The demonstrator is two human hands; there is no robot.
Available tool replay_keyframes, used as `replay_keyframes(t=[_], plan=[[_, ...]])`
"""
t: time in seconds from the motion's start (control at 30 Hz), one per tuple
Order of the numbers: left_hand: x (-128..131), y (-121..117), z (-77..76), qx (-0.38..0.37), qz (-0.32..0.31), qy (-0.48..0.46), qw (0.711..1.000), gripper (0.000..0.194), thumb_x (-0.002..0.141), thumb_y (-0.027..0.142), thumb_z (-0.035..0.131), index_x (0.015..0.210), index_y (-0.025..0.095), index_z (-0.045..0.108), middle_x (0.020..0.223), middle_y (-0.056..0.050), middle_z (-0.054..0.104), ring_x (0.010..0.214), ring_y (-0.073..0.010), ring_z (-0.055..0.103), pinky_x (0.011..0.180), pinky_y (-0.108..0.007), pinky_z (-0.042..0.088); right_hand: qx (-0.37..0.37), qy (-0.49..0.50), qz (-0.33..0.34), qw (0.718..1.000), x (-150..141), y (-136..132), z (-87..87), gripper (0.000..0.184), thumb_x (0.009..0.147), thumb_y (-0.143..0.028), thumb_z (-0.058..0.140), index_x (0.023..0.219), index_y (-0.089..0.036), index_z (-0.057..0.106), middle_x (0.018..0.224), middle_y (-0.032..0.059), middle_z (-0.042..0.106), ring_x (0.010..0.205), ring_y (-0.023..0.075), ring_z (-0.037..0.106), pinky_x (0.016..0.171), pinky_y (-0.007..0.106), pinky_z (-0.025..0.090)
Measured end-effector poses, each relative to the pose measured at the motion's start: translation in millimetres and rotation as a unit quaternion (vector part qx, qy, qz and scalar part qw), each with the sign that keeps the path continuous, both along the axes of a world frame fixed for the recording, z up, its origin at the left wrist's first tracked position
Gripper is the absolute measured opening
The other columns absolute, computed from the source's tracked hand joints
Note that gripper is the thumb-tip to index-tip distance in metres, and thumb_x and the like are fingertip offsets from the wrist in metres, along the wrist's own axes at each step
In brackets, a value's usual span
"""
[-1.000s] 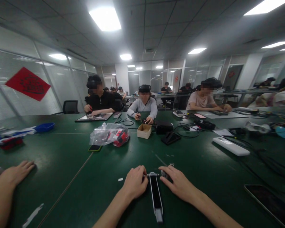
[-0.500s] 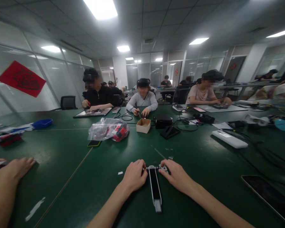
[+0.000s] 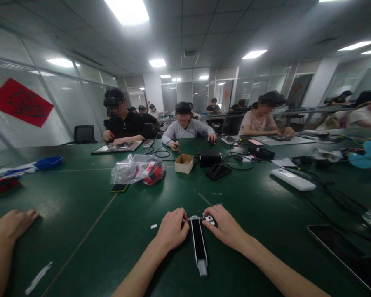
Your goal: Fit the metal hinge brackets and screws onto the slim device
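Note:
Flat on the green table [image 3: 136,255] lies a long narrow device [image 3: 199,243] with a black middle, a white frame and a grey lower end. A thin metal crossbar [image 3: 193,218] runs across its far end. My left hand [image 3: 173,227] is closed, pinching the crossbar's left end; the fingertips are partly hidden. On the other side, my right hand [image 3: 224,227] is closed on a small silvery metal piece [image 3: 209,219] with a dark hole, at the bar's right end. A white scrap [image 3: 153,226] lies left of my left hand.
Ahead are a plastic bag of red parts [image 3: 139,169], a small open box [image 3: 184,163] and a black case [image 3: 209,158]. On the right lie a white power bank-like block [image 3: 292,180], cables and a tablet [image 3: 343,255]. A co-worker's hand [image 3: 17,222] rests at the left edge.
The view has turned slightly right. My hands keep the same hold at the crossbar. The person opposite has moved one hand away from the small box, toward the right.

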State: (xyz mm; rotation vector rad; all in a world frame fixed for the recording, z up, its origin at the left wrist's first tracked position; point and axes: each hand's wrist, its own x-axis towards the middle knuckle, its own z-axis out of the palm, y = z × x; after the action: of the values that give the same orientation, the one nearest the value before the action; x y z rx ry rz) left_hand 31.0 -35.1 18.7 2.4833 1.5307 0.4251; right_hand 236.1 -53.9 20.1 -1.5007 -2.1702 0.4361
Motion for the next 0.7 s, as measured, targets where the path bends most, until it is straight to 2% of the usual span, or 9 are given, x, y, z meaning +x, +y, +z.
replay_keyframes(t=[0.37, 0.7], plan=[[-0.2, 1.2, -0.7, 0.005, -0.004, 0.001, 1.0, 0.009, 0.083, 0.02, 0.042, 0.085, 0.019, 0.05, 0.086, -0.003, 0.06, 0.075, -0.0166, 0.054, 0.068, -0.028, 0.035, 0.008, -0.007, 0.006, 1.0, 0.5, -2.0, 3.9, 0.021, 0.088, -0.033, 0.043, 0.096, -0.022, 0.059, 0.095, 0.0059, 0.058, 0.09, 0.0208, 0.05, 0.081, 0.038, 0.041], [0.0, 0.9, -0.3, 0.001, 0.004, 0.003, 1.0, 0.008, 0.081, 0.019, 0.042, 0.085, 0.019, 0.049, 0.087, -0.003, 0.06, 0.077, -0.017, 0.054, 0.069, -0.028, 0.036, 0.024, 0.027, -0.005, 0.999, 0.2, 0.7, -5.2, 0.016, 0.087, -0.029, 0.048, 0.094, -0.024, 0.062, 0.1, 0.0058, 0.059, 0.097, 0.0219, 0.049, 0.082, 0.038, 0.041]])
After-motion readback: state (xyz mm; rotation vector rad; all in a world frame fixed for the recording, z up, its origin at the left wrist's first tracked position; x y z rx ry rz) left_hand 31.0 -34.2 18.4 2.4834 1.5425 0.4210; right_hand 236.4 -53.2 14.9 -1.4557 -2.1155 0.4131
